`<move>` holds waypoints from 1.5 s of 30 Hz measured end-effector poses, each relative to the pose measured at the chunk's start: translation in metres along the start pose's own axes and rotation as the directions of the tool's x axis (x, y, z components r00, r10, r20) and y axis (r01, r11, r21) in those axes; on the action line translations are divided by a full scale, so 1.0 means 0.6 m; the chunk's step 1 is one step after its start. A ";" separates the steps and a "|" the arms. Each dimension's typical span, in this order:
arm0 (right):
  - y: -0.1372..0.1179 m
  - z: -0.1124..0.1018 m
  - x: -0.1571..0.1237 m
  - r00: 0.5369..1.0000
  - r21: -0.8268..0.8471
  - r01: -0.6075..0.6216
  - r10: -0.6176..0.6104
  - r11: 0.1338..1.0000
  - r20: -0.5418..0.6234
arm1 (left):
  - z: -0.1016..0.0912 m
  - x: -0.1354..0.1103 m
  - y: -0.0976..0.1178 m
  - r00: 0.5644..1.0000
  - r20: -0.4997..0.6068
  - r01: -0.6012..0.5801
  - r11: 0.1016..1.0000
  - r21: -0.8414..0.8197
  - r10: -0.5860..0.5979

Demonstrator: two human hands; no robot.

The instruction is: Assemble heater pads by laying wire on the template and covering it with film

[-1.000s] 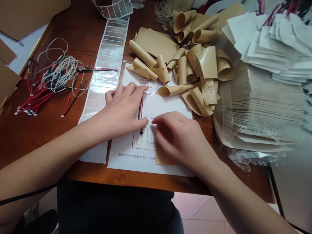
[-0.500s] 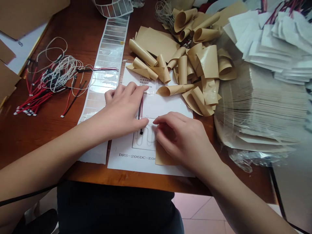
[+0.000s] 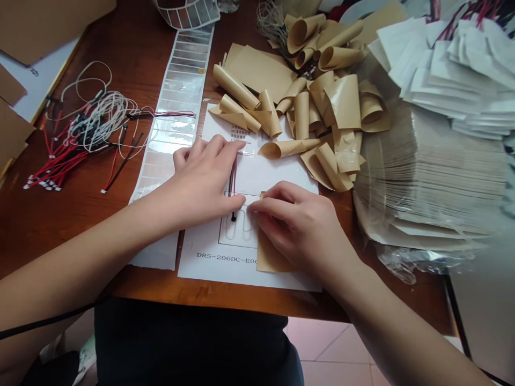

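Note:
My left hand [image 3: 203, 179] lies on a white printed sheet [image 3: 213, 257] and presses down a thin red and black wire [image 3: 232, 185] with thumb and fingers. Just right of it my right hand [image 3: 300, 225] pinches the upper edge of a tan backing paper [image 3: 267, 257] that lies over a white pad with a looped outline [image 3: 237, 228]. The fingertips of both hands nearly meet at the wire's black end.
Several curled tan backing papers [image 3: 306, 107] lie behind the hands. A strip of silvery labels [image 3: 177, 102] runs along the left. A tangle of red and white wires [image 3: 80, 134] lies far left. Stacked sheets in clear plastic [image 3: 426, 177] and white pads [image 3: 462, 75] fill the right.
My right hand has shifted slightly up and left, and the tan paper's upper edge has lifted by the thumb. My left hand has not moved.

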State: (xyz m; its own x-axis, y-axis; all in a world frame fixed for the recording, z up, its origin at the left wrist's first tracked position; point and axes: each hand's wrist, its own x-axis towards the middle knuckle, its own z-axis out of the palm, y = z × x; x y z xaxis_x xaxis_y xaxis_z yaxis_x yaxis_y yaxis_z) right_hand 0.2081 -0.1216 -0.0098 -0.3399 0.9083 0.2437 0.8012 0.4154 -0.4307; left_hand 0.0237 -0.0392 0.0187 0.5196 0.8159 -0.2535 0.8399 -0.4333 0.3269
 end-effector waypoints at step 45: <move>-0.002 -0.012 0.004 0.995 0.111 -0.096 0.092 0.989 0.037 | 0.009 0.001 0.004 0.999 -0.041 0.012 1.000 -0.003 -0.012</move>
State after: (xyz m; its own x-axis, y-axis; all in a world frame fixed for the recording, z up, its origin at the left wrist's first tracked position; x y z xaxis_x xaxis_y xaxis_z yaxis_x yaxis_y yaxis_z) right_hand 0.2099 -0.1204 -0.0026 -0.2822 0.9440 0.1706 0.7703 0.3290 -0.5462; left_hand 0.0265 -0.0418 0.0144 0.5028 0.8360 -0.2196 0.8453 -0.4225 0.3270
